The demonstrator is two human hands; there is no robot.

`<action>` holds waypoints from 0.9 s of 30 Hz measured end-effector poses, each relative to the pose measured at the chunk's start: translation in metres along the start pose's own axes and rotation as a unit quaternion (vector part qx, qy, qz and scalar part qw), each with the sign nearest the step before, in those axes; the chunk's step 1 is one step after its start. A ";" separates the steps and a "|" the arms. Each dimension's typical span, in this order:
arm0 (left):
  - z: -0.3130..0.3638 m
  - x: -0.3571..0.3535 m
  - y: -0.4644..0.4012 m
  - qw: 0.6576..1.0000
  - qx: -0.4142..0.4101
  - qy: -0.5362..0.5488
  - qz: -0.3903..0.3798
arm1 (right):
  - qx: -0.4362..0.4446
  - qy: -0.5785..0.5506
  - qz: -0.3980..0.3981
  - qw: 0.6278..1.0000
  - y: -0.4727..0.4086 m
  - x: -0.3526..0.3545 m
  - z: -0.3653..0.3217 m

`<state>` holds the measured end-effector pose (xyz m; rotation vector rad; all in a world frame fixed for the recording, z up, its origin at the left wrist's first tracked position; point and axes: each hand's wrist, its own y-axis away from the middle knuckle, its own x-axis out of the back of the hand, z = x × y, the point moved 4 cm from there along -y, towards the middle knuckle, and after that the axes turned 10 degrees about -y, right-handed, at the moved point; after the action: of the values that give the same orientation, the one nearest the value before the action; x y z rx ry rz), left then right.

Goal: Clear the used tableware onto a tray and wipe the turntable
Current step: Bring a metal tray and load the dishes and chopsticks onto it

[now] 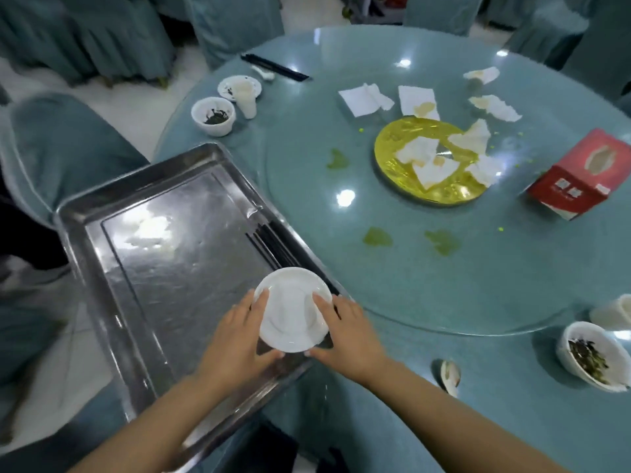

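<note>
Fingers of both the left hand (239,331) and right hand (345,331) clasp the white plate (293,310) between them over the tray (112,233).

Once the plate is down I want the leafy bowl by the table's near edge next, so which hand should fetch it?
Probably the right hand: the bowl sits on its side of the plate, while the left hand is over the tray.

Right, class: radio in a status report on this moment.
Left hand and right hand grip white plate over tray. Chopsticks lie in tray. Bowls, tissues remain on table. Nothing blocking.
</note>
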<state>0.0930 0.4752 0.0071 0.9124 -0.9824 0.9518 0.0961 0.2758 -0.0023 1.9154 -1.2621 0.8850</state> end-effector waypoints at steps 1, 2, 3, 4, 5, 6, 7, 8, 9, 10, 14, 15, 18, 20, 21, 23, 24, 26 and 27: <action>-0.010 -0.002 0.004 1.000 0.004 -0.014 0.004 | -0.003 0.005 -0.025 1.000 -0.006 -0.009 -0.007; -0.020 -0.005 0.008 1.000 0.009 -0.027 0.004 | -0.008 0.011 -0.049 0.999 -0.011 -0.018 -0.012; -0.028 -0.008 0.011 0.999 0.016 -0.033 0.003 | -0.014 0.019 -0.067 0.997 -0.016 -0.027 -0.017; -0.035 -0.011 0.013 0.999 0.020 -0.037 -0.002 | -0.019 0.027 -0.080 0.996 -0.020 -0.034 -0.021; -0.041 -0.015 0.015 0.999 0.021 -0.039 -0.008 | -0.024 0.037 -0.092 0.995 -0.024 -0.040 -0.024; -0.045 -0.020 0.016 0.999 0.021 -0.042 -0.014 | -0.028 0.048 -0.103 0.993 -0.027 -0.045 -0.026; -0.049 -0.025 0.016 0.999 0.022 -0.045 -0.016 | -0.034 0.058 -0.114 0.991 -0.030 -0.050 -0.027; -0.053 -0.029 0.017 0.998 0.025 -0.045 -0.020 | -0.040 0.065 -0.123 0.989 -0.033 -0.055 -0.028; -0.057 -0.033 0.017 0.999 0.027 -0.038 -0.024 | -0.047 0.071 -0.130 0.988 -0.034 -0.059 -0.030; -0.061 -0.037 0.016 0.999 0.026 -0.026 -0.034 | -0.054 0.078 -0.134 0.986 -0.035 -0.062 -0.031; -0.072 -0.054 0.014 0.997 0.013 -0.058 -0.051 | -0.076 0.098 -0.131 0.984 -0.036 -0.069 -0.036; -0.074 -0.058 0.013 0.997 0.011 -0.059 -0.050 | -0.080 0.098 -0.127 0.984 -0.036 -0.071 -0.036; -0.074 -0.060 0.014 0.996 0.013 -0.069 -0.047 | -0.082 0.105 -0.112 0.985 -0.034 -0.074 -0.036; -0.074 -0.060 0.014 0.997 0.010 -0.068 -0.028 | -0.078 0.107 -0.105 0.986 -0.032 -0.075 -0.034; -0.074 -0.059 0.014 0.998 0.013 -0.062 -0.020 | -0.077 0.102 -0.104 0.986 -0.032 -0.075 -0.034; -0.075 -0.053 0.014 0.998 0.019 -0.060 -0.011 | -0.076 0.087 -0.110 0.987 -0.031 -0.071 -0.034; -0.074 -0.050 0.014 0.998 0.016 -0.066 -0.004 | -0.076 0.081 -0.116 0.987 -0.031 -0.068 -0.033; -0.071 -0.042 0.014 0.998 0.004 -0.069 0.006 | -0.072 0.066 -0.128 0.987 -0.027 -0.060 -0.033; -0.068 -0.037 0.014 0.998 -0.004 -0.067 0.015 | -0.069 0.058 -0.133 0.987 -0.025 -0.055 -0.032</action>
<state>0.0881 0.5344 -0.0447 0.9672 -1.1159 0.9196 0.0970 0.3359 -0.0344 1.8405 -0.9482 0.7381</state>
